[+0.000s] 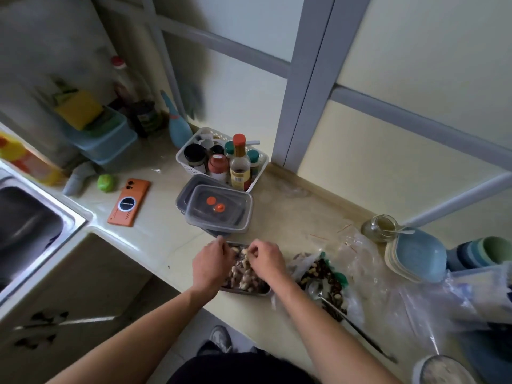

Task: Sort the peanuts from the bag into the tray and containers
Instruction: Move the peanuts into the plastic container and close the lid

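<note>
Tray (257, 292) of peanuts (243, 275) sits right at the desk (155, 245) edge, so a nudge could dump it on the floor. Right hand (266, 259) has a narrow grip pinching peanuts; left hand (210, 261) is curled in and I can't tell if it holds any. Open bag (318, 273) just beside, containers (219, 209) close behind — tight room.
</note>
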The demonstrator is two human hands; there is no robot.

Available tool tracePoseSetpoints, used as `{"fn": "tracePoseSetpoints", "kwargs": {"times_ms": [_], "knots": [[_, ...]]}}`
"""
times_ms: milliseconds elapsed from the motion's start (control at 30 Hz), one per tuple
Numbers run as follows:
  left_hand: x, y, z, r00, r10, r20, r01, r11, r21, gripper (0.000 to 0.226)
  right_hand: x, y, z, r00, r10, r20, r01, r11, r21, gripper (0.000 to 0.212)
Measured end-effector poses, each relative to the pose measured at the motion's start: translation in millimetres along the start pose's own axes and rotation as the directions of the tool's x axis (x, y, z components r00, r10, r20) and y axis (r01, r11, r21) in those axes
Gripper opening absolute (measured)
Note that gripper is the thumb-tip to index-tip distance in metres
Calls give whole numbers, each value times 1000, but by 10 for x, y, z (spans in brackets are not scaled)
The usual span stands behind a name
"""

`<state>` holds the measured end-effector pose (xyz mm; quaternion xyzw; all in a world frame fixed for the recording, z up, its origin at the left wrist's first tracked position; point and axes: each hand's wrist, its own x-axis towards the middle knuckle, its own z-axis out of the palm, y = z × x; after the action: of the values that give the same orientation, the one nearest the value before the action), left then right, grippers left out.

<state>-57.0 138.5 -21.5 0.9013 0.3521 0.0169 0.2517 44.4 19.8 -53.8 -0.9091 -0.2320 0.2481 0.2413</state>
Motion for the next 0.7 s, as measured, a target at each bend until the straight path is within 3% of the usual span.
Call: {"fn": "tracePoseSetpoints", "kwargs": {"times_ms": [67,100,200,400,567,700], "knots": [[147,-53,-135,985,-72,-154,44,983,-178,6,142,-110,-125,996,89,-7,-85,964,253,39],[240,-85,-181,967,-150,-205,92,960,-265,13,209,-153,-159,990,132,41,-138,904,405,51],[516,-210,-304,927,-328,-182,219,868,-446,38,332,-277,-168,972,183,149,-234,647,725,58],[690,-331,-447,945,-317,-79,243,843,-481,32,231,-265,-157,935,353,40,-260,601,756,28],[609,-367,-403,920,-391,9,349,810,-471,42,39,-126,-130,941,327,87,-261,538,802,19],[374,-447,-257,892,-445,77,391,675,-625,39,-175,29,-32,947,318,47,-216,521,826,20]]}}
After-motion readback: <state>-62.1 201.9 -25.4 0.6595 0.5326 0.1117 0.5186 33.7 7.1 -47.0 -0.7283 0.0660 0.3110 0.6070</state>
